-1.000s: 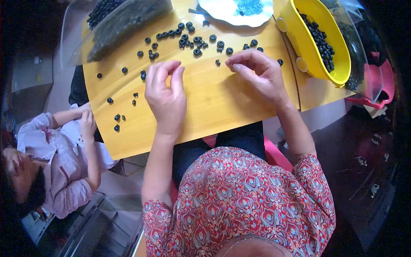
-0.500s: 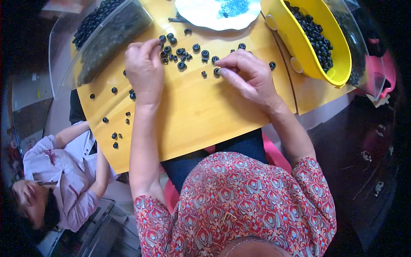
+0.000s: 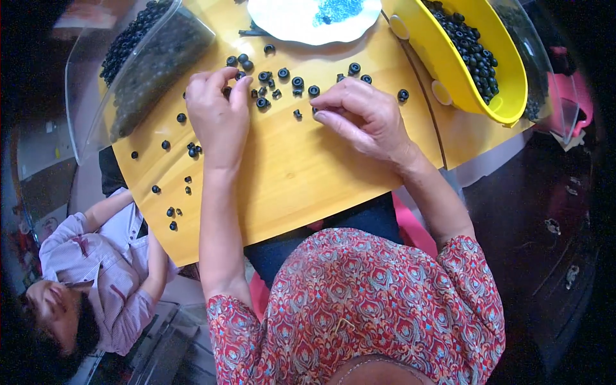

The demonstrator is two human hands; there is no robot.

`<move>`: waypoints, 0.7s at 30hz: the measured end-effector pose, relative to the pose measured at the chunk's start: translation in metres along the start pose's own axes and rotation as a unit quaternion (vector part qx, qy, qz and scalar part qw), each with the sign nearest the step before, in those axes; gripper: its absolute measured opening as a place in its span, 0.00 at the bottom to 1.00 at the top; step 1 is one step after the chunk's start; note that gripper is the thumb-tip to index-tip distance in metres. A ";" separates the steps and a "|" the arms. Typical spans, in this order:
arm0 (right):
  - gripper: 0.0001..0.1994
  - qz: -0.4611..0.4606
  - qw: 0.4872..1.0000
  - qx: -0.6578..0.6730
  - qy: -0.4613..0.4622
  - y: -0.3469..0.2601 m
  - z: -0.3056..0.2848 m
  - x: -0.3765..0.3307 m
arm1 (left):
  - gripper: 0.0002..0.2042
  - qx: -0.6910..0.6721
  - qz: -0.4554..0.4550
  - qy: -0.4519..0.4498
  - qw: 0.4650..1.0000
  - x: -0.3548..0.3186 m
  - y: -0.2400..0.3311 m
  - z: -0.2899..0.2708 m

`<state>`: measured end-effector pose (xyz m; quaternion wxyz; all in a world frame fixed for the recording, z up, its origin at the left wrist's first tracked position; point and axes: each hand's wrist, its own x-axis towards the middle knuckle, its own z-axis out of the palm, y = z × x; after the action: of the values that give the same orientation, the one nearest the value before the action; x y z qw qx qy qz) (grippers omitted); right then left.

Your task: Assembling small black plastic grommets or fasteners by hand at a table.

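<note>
Small black round pieces, several of them ring-like, lie scattered across the yellow wooden tabletop. Over the left part of this scatter is my left hand, its thumb and index finger apart around black pieces on the table. My right hand rests lower on the right, thumb and index finger pinched at a small black round piece that they mostly cover. A small black spool-shaped piece lies just left of those fingertips.
A clear bin of black pieces stands at far left. At far right is a yellow tub of black beads, beside another clear bin. A white plate holds blue grains. Another person sits at left.
The view has shifted slightly, so the table pieces sit a little further left. My left thumb and index finger have spread apart. My right fingertips have closed further over the black piece.
</note>
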<state>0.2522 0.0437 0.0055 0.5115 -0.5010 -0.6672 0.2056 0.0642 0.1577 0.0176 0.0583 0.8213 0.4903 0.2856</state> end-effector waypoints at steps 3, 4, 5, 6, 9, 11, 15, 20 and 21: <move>0.08 0.034 0.999 0.020 0.001 -0.001 -0.002 -0.002 | 0.11 -0.442 -0.200 -0.033 0.874 -0.007 0.020 -0.021; 0.08 0.035 0.999 0.021 0.003 0.000 -0.003 -0.003 | 0.11 -0.440 -0.199 -0.034 0.875 -0.010 0.025 -0.029; 0.07 0.035 0.999 0.019 0.003 -0.001 -0.003 -0.003 | 0.13 -0.592 -0.256 -0.075 0.761 -0.011 0.029 -0.040; 0.07 0.034 0.999 0.016 0.003 -0.002 -0.003 -0.002 | 0.14 -0.720 -0.301 -0.112 0.615 -0.012 0.031 -0.047; 0.07 0.031 0.999 0.005 -0.010 -0.003 -0.004 -0.002 | 0.18 -0.798 -0.301 -0.145 0.501 -0.026 0.029 -0.049; 0.07 0.030 0.999 0.004 -0.011 -0.002 -0.003 -0.003 | 0.18 -0.835 -0.314 -0.152 0.426 -0.033 0.028 -0.049; 0.07 0.048 0.999 0.005 -0.016 0.000 -0.003 -0.005 | 0.17 -0.856 -0.306 -0.154 0.387 -0.039 0.029 -0.053; 0.07 0.051 0.998 0.013 -0.020 0.001 -0.004 -0.004 | 0.15 -0.783 -0.317 -0.118 0.521 -0.044 0.042 -0.065; 0.07 0.053 0.998 0.012 -0.024 0.000 -0.004 -0.003 | 0.15 -0.784 -0.318 -0.115 0.520 -0.047 0.043 -0.066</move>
<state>0.2559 0.0401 0.0052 0.4901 -0.5240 -0.6493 0.2523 0.0462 0.0840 0.0687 0.8219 0.2587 0.2851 0.4199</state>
